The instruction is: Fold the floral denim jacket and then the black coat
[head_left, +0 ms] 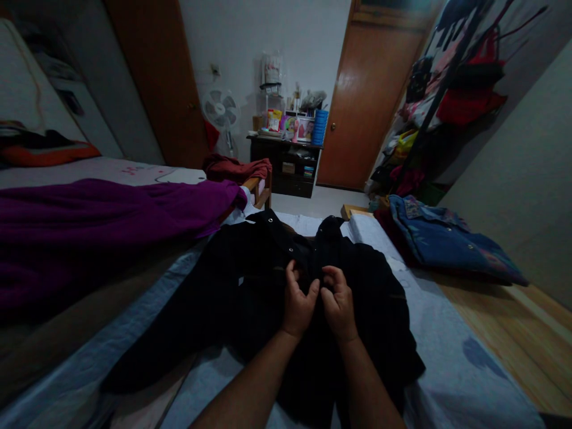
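Basically, black jacket (259, 316) lies spread on pale sheet (451, 351), under & around L hand (299, 304) & R hand (339, 302), both close tog. at its front opening, fingers half-curled; can't tell if either grips it

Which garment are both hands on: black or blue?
The black garment, spread in the middle, left hand and right hand at its front; the blue garment lies to the right, untouched.

Black garment (254, 310): is lying spread over a pale sheet (451, 351). Left hand (300, 302) and right hand (338, 301): are curling fingers at its front opening. Purple cloth (116, 214): is draping at left. Folded denim garment (447, 241): is resting at right. White fan (220, 110): is standing near a dark cabinet (292, 188).
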{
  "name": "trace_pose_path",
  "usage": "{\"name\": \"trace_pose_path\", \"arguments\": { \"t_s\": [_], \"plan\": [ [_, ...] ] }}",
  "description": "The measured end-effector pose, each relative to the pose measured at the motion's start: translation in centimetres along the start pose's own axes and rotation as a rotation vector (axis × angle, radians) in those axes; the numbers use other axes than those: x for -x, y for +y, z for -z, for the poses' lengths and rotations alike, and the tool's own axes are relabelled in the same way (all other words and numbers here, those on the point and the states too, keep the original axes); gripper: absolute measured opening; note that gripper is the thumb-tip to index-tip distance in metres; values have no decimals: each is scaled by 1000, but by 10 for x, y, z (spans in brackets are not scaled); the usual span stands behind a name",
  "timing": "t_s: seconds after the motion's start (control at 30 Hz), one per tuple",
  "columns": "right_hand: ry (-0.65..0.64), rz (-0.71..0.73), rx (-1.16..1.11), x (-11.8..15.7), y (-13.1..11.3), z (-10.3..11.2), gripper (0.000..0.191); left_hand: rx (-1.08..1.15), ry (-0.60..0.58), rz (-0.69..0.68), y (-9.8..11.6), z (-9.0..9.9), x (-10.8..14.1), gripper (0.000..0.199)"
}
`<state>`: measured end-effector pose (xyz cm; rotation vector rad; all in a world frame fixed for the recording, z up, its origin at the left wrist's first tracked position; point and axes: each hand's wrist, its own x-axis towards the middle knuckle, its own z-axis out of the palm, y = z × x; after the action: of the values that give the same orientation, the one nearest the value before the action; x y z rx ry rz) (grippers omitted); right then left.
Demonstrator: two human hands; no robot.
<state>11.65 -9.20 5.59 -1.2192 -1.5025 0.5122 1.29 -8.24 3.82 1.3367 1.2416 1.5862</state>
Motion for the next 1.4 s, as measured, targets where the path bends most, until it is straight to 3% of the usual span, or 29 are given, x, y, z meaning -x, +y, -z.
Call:
{"name": "trace_pose_path", "arguments": {
  "t_s": [0.13, 0.27, 0.43, 0.57, 0.8, 1.03, 1.27, 1.4],
  "plan": [
    [14, -12, 30, 0, -2, -2, 28, -40, 47, -19, -2, -1, -2, 77],
    [97, 40, 99, -3, -3, -3, 20, -159, 121, -14, -7, -2, 1, 79],
    [179, 179, 227, -6, -5, 0, 17, -250, 73, -97, -1, 3, 8, 74],
    [170, 220, 233, -6, -7, 3, 21, -330, 51, -126, 4, 9, 12, 74],
    [74, 39, 318, -8, -5, 4, 30, -449, -51, -148, 9, 15, 17, 73],
    [-9, -85, 193, -11, -1, 3, 35, -559, -202, -307, 19, 13, 19, 75],
    [-23, -18, 249, -9, 2, 2, 29, -689, -245, -166, 39, 23, 29, 62],
    [-35, 68, 353, -7, -6, 0, 28, -611, -209, -134, 34, 29, 39, 56]
  ]
}}
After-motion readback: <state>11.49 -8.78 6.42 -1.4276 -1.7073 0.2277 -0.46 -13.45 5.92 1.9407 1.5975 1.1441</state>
